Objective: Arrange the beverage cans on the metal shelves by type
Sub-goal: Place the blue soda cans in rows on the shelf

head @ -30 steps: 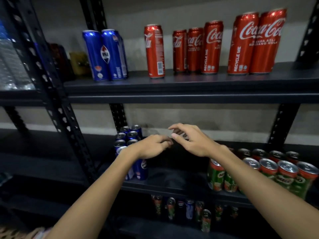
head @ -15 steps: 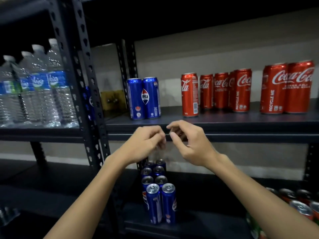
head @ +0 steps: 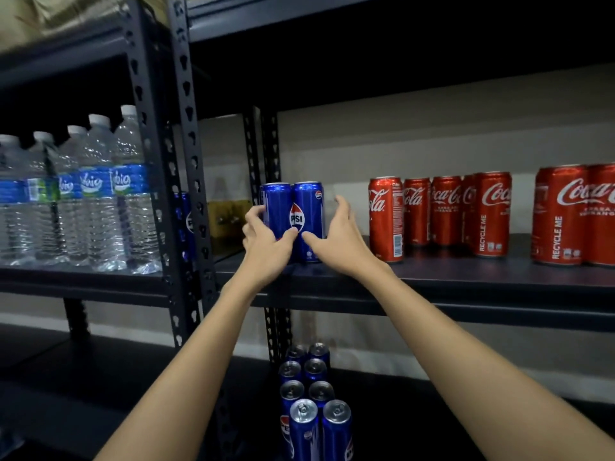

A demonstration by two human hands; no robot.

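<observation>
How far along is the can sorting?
Done: tall red Coca-Cola cans stand together on the dark metal shelf; blue Pepsi cans on the lower shelf stand in two rows. In hand: left hand and right hand close around two blue Pepsi cans on the upper shelf. Left: probably moving that pair down to the blue group.

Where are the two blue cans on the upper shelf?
In the head view, the two blue cans stand left of the red cans, beside the shelf post, between both hands.
</observation>
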